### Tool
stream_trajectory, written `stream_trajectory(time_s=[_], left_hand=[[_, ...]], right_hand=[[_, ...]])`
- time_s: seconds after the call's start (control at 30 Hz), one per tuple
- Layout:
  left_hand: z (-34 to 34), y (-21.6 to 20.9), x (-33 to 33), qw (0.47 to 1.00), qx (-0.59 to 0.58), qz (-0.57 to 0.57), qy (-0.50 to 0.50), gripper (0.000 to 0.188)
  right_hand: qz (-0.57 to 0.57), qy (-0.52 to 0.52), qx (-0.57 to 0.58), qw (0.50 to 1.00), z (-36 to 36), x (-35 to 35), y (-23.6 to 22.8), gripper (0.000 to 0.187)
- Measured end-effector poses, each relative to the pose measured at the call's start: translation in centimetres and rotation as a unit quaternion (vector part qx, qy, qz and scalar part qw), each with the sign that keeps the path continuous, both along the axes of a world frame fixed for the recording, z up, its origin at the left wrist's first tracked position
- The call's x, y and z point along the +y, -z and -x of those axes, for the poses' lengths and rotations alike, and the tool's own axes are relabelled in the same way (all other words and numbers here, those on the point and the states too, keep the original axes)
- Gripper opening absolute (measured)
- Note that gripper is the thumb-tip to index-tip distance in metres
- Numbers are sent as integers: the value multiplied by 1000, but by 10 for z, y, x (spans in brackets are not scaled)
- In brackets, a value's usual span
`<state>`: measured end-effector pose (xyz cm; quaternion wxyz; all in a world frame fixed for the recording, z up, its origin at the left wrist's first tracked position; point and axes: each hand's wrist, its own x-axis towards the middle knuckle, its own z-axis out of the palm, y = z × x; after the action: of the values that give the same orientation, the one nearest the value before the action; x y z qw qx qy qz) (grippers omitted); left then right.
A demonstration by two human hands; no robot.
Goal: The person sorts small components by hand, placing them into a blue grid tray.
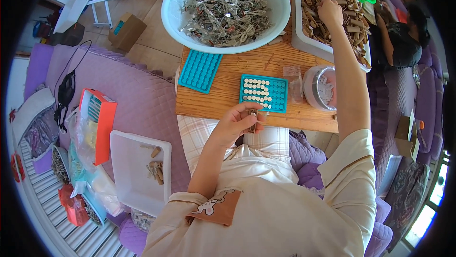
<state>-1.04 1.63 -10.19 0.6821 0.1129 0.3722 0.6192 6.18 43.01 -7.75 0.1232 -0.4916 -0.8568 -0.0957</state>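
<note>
My left hand (239,123) is closed in front of the table's near edge, with a small brown tube-like piece (252,123) between thumb and fingers. A bit of clear film shows beside that piece. Stretched forward, my right hand (330,14) has its fingers curled down among brown pieces (353,19) in a white tray (298,38); its fingertips are partly hidden. Just beyond my left hand lies a teal grid tray (280,96) with round white pieces (256,91) in part of its cells. A clear round tub (311,88) of small whitish pieces stands to its right.
A pale blue basin (173,7) heaped with small clear-wrapped items stands at the back. Another teal grid tray (200,71) lies before it. On the purple sofa at left are a white bin (124,171) and an orange box (105,133). Another person (403,41) sits at right.
</note>
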Motion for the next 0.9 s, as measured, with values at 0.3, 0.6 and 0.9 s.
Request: stream_trajectory(time_s=[0.3,0.6,0.9], left_hand=[[5,-11,-2,990,-55,-43,-123,32],[3,-20,-12,981,-33,-77,-174,40],[0,-20,-18,966,105,-121,-203,44]], right_hand=[[69,-88,297,948,-24,-78,-35,28],[406,-111,428,800,-49,-261,-17,29],[504,-55,601,618,-42,-364,-7,27]])
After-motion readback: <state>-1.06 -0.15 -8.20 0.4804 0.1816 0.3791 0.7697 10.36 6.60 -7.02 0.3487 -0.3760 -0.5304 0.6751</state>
